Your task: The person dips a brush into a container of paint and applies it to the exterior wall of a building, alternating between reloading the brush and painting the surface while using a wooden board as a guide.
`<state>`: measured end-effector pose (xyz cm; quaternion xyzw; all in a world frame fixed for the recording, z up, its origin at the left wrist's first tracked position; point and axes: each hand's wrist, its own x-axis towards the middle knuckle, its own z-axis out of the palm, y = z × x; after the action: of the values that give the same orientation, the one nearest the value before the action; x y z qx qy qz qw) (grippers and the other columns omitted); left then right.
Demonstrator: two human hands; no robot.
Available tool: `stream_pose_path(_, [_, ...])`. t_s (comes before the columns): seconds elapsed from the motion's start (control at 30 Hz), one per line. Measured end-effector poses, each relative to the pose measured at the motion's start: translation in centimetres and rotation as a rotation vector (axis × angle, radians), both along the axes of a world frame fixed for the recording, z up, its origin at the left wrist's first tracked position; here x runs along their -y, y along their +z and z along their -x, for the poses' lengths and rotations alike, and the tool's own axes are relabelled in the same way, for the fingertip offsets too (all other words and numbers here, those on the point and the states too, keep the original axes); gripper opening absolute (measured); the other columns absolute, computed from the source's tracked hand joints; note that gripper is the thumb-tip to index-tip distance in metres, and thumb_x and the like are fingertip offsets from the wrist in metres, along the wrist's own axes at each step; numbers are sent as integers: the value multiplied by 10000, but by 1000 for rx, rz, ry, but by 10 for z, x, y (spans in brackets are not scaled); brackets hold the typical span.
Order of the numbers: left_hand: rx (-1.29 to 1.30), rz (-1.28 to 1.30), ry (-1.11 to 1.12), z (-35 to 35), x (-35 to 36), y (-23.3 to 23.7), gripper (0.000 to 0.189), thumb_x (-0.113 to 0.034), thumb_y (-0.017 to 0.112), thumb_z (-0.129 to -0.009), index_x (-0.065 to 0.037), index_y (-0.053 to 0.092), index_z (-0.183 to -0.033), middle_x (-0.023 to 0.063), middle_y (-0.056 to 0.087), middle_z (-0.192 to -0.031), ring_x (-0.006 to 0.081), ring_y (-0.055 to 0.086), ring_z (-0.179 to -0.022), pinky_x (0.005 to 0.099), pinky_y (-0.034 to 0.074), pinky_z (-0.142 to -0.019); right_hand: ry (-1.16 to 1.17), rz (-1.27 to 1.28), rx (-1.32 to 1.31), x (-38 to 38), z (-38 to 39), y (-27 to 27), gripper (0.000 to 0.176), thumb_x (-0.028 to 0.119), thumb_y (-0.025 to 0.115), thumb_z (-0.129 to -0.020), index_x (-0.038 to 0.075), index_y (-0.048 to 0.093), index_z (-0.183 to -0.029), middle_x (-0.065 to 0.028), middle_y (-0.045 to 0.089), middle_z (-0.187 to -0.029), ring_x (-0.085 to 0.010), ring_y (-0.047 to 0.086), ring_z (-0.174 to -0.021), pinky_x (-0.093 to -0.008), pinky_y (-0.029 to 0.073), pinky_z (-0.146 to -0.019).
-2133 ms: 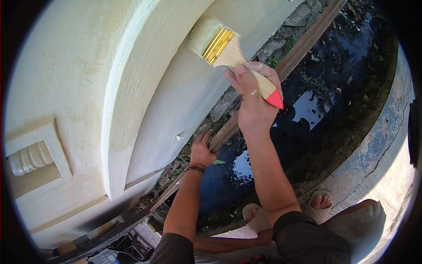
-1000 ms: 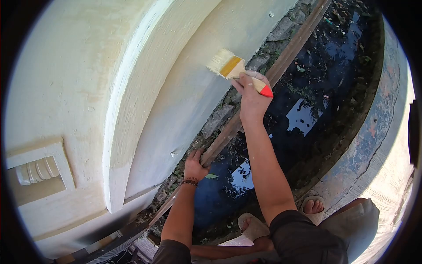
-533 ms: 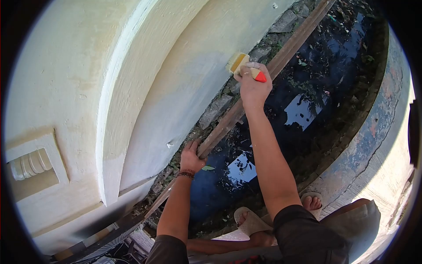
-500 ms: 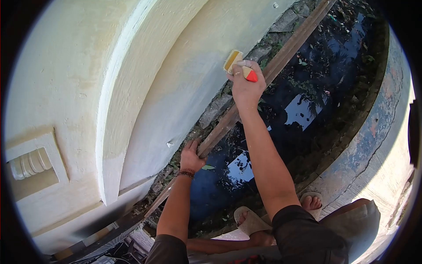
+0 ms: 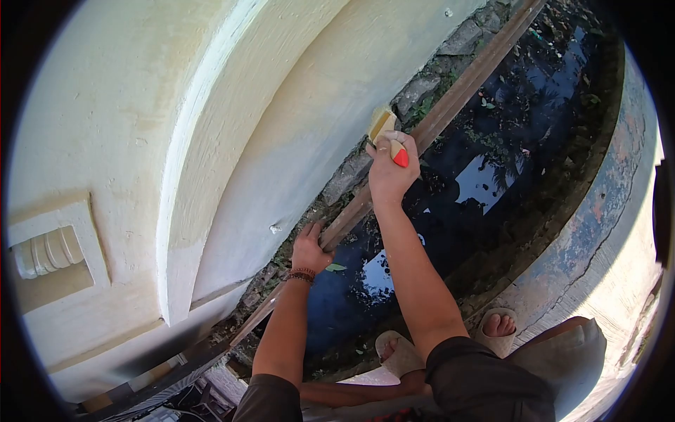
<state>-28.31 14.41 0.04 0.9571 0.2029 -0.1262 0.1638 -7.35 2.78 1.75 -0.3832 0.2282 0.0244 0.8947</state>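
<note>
Looks down along two bare forearms from head height. Nearest, pale sandals (image 5: 402, 354) planted on the inner edge of a curved basin (image 5: 590, 232) with worn blue and rust-coloured paint.

Inside the basin: dark water (image 5: 492, 169) mirroring patches of sky, with scattered leaves and bits of debris afloat (depth impossible to tell).

Further out, left hand (image 5: 311, 250) closed over a wooden rail (image 5: 450, 98) that runs diagonally between the water and the wall, fingers curled on its top edge. Beaded bracelet (image 5: 301, 274) on that wrist. One green leaf (image 5: 336, 267) just beside the hand, on the water.

Beyond, right hand (image 5: 389, 172) wrapped tight round the handle of a paintbrush (image 5: 385, 125), red handle tip poking out of the fist, gold band above the knuckles. Bristles mostly hidden, set against the bottom edge of a cream wall (image 5: 302, 119), just beside rough grey stones (image 5: 415, 90) at its foot.

Farthest, to the left: a raised curved rib (image 5: 190, 176) on the wall, then a square recess (image 5: 49, 250) holding a small fluted ornament.
</note>
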Motion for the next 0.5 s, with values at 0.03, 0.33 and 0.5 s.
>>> stream_pose_path(0.03, [-6, 11, 7, -6, 0, 1, 708, -137, 783, -592, -67, 555, -1259, 190, 578, -1220, 370, 586, -1098, 433, 497, -958, 21, 106, 31, -2, -5, 4, 106, -34, 601, -881, -8, 579, -981, -94, 563, -1029, -185, 623, -911, -337, 630, -713])
stream_pose_path(0.33, [-12, -8, -41, 1, -6, -8, 717, -136, 779, -598, -64, 545, -1272, 194, 568, -1257, 371, 590, -1107, 435, 502, -958, 135, -405, 172, 7, 20, 77, 151, -14, 610, -903, 30, 524, -1018, -113, 600, -1064, -210, 654, -908, -377, 626, -756])
stream_pose_path(0.5, [24, -7, -12, -5, 5, 7, 709, -108, 776, -591, -62, 548, -1260, 194, 583, -1185, 378, 587, -1081, 432, 497, -948, -28, -77, -2, -2, 2, -3, 110, -57, 574, -885, 14, 561, -968, -88, 585, -1006, -203, 620, -912, -394, 618, -765])
